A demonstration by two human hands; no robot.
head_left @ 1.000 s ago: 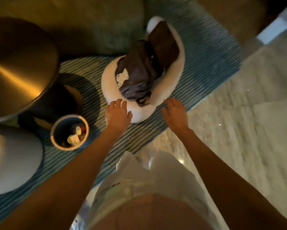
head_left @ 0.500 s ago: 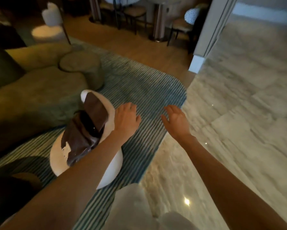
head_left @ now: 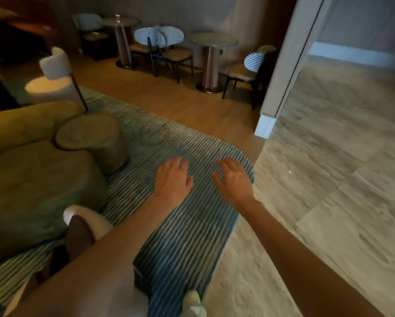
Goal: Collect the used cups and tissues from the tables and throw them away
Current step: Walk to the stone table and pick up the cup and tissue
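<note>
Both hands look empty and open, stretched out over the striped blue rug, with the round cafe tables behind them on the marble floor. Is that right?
Not quite. The head view shows the round cafe tables standing on the wooden floor, not the marble. The rest holds: the left hand and right hand are empty and open, stretched out over the striped blue rug.
</note>
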